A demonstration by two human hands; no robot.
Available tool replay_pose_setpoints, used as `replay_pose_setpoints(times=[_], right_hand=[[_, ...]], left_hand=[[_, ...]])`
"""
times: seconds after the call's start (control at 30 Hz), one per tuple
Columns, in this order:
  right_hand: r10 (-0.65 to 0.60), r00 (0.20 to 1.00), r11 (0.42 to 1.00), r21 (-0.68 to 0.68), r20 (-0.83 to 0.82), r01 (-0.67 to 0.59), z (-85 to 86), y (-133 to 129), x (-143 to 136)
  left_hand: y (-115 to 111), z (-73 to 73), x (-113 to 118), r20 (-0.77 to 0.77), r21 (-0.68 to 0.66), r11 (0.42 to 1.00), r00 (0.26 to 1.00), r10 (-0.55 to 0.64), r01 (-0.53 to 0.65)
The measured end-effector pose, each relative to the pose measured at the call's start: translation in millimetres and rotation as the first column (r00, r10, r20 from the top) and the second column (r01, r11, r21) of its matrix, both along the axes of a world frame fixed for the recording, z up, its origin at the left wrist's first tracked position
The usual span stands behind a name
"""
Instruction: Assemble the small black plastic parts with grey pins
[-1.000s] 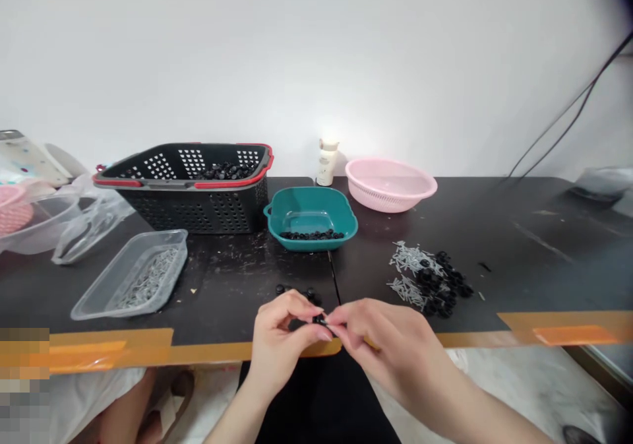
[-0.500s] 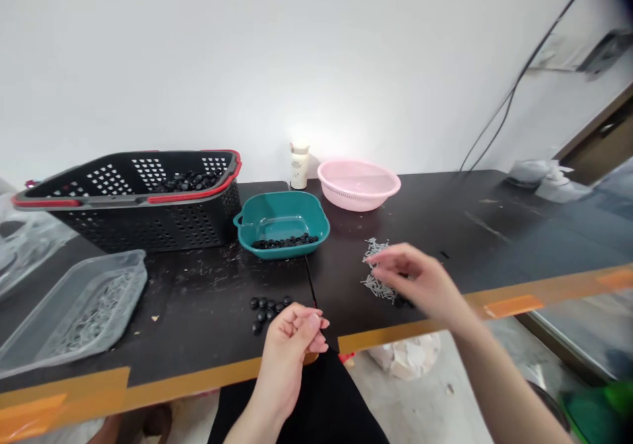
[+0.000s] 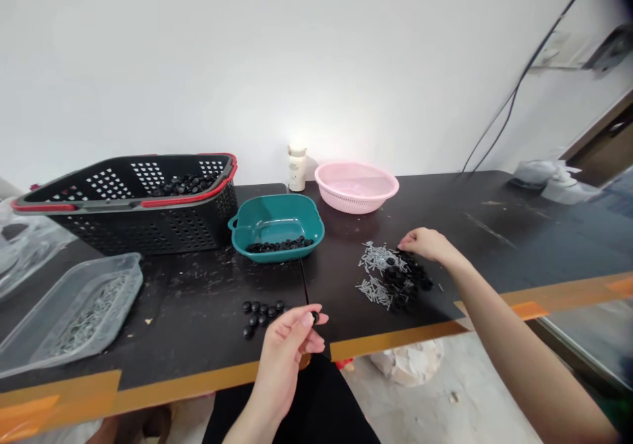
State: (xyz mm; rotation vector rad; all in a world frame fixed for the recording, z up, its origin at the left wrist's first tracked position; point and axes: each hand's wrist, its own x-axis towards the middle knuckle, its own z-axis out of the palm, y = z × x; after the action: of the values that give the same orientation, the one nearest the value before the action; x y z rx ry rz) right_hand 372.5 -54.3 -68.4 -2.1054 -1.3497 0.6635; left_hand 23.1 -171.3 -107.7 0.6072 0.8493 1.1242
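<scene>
Near the table's front edge, my left hand point(image 3: 285, 344) pinches a small round black cap point(image 3: 315, 317) between thumb and fingers. Just left of it, several similar black caps point(image 3: 263, 311) are grouped on the table. My right hand point(image 3: 429, 243) is farther right, its fingertips pressed together at the back edge of a heap of small black pieces point(image 3: 408, 282); anything between those fingertips is too small to make out. Thin silvery pins or screws point(image 3: 374, 290) lie in a loose pile against the black heap's left side.
A teal basin point(image 3: 277, 256) holds more small black pieces. Behind stand a pink basket point(image 3: 356, 203) and a cream bottle point(image 3: 297, 170). At left are a black basket point(image 3: 148, 233) with red-trimmed handles and a clear tray point(image 3: 129, 299) of metal pieces. Tape point(image 3: 386, 342) runs along the table edge.
My right hand has moved away from the silvery pile, right and back to the black heap, uncovering both piles. The black cap in my left hand now shows; the view has shifted slightly.
</scene>
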Motion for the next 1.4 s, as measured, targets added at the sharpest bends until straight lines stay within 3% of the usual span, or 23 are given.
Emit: replay_pose_setpoints(times=[0.13,0.3,0.33,0.43,0.47,0.5,0.57,0.63,0.9,1.03,1.13,1.2,1.27,1.4], right_hand=[[0.181,0.936,0.976,0.17,-0.303,-0.134,16.7,-22,-39],[0.335,0.709,0.937,0.296,-0.621,-0.183,13.5,-72,-126],[0.345,0.618,0.937,0.302,-0.706,-0.177,12.2,-81,-143],[0.295,0.151,0.952,0.276,-0.944,-0.132,12.4,-104,-188],[0.286,0.055,0.952,0.277,-0.957,-0.129,13.5,-109,-200],[0.299,0.021,0.947,0.294,-0.954,-0.128,14.7,-114,-211],[0.373,0.057,0.925,0.367,-0.926,-0.097,16.2,-120,-228],[0.467,0.145,0.884,0.462,-0.872,-0.07,16.0,-124,-239],[0.696,0.38,0.706,0.677,-0.609,-0.209,17.6,-129,-250],[0.715,0.413,0.685,0.684,-0.564,-0.253,18.9,-132,-249],[0.741,0.52,0.632,0.703,-0.424,-0.327,18.0,-133,-246],[0.768,0.568,0.565,0.729,-0.295,-0.385,17.6,-132,-244],[0.79,0.566,0.518,0.751,-0.237,-0.409,17.8,-130,-242],[0.804,0.552,0.487,0.78,-0.224,-0.393,18.3,-127,-239]], left_hand=[[0,0.5,-5,0.005,0.04,0.997,0.998,0.067,-0.067],[-1,9.2,-8,0.046,0.192,0.976,0.994,0.096,-0.103],[-3,12.4,-9,0.05,0.229,0.968,0.994,0.099,-0.107],[-9,25.3,-12,0.006,0.328,0.933,0.988,0.154,-0.147],[-11,30.4,-13,-0.024,0.351,0.921,0.982,0.187,-0.167],[-13,35.4,-15,-0.055,0.371,0.909,0.972,0.228,-0.192],[-16,44.2,-17,-0.111,0.399,0.885,0.945,0.306,-0.239],[-17,49.5,-18,-0.132,0.408,0.872,0.928,0.349,-0.27],[-14,45.5,-21,0.139,0.319,0.922,0.973,0.183,-0.219],[-16,45.5,-22,0.151,0.288,0.936,0.975,0.164,-0.202],[-18,47.1,-23,0.108,0.297,0.929,0.974,0.198,-0.222],[-20,49.0,-24,0.061,0.332,0.903,0.961,0.268,-0.273],[-22,51.6,-25,0.016,0.41,0.85,0.935,0.355,-0.331],[-27,57.3,-30,-0.053,0.594,0.718,0.873,0.486,-0.364]])
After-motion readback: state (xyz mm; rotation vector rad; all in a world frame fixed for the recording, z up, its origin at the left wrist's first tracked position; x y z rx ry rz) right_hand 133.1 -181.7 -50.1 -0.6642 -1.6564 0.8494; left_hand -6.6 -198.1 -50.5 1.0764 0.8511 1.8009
